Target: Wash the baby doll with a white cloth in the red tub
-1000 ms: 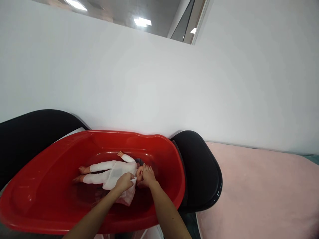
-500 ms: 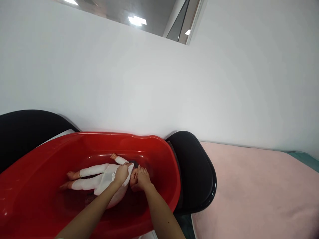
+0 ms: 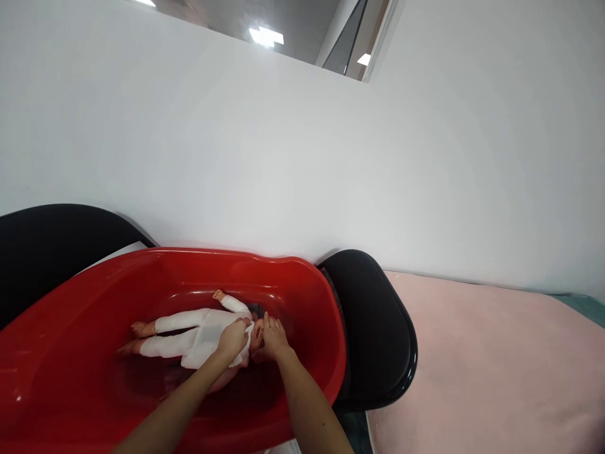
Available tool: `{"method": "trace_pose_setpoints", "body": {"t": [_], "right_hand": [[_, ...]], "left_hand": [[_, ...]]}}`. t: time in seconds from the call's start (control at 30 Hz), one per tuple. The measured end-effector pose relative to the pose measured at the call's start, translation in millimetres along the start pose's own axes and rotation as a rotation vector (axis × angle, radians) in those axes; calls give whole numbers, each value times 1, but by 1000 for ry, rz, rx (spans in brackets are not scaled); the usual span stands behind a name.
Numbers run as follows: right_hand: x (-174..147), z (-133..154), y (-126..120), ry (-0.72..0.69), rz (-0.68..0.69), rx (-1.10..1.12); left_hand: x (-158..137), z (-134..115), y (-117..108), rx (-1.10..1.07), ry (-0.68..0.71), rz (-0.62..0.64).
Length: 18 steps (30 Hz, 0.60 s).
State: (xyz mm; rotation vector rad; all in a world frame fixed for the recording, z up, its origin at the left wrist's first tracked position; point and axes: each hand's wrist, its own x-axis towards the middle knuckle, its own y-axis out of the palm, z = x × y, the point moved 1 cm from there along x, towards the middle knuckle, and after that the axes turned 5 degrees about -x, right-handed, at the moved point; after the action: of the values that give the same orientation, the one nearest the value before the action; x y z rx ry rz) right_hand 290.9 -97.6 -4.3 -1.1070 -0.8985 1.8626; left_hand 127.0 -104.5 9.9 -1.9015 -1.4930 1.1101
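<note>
A baby doll (image 3: pixel 177 320) in white clothes lies on its back in a red baby bathtub (image 3: pixel 326 302), its feet toward the left. My left hand (image 3: pixel 233 338) is closed on the doll's white shirt (image 3: pixel 205 345) at the upper chest, near the neck. Round the doll's head (image 3: pixel 256 334) curves my right hand (image 3: pixel 275 338), its fingers along the top and side. Part of the head is hidden under this hand. One doll arm reaches out toward the far wall of the tub; bare doll skin shows beside my left wrist.
Right of the tub is a black rounded seat (image 3: pixel 375 334), then a pink-covered surface (image 3: pixel 491 353). Another black rounded piece (image 3: pixel 57 252) stands at the left behind the tub. A white wall (image 3: pixel 302 157) with a window (image 3: pixel 283 28) rises behind.
My left hand has shifted slightly on the shirt, and the raised cloth by the collar now lies lower. My right hand stays at the doll's head. The view has shifted a little.
</note>
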Motion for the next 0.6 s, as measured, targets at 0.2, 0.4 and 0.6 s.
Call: {"method": "trace_pose_setpoints", "body": {"t": [0.2, 0.4, 0.6], "right_hand": [[1, -2, 1, 16, -2, 9], [0, -6, 6, 9, -39, 41], [3, -9, 8, 19, -25, 29]], "left_hand": [[-15, 11, 10, 76, 3, 112], [-24, 20, 8, 29, -98, 84], [-10, 16, -16, -77, -55, -201]]}}
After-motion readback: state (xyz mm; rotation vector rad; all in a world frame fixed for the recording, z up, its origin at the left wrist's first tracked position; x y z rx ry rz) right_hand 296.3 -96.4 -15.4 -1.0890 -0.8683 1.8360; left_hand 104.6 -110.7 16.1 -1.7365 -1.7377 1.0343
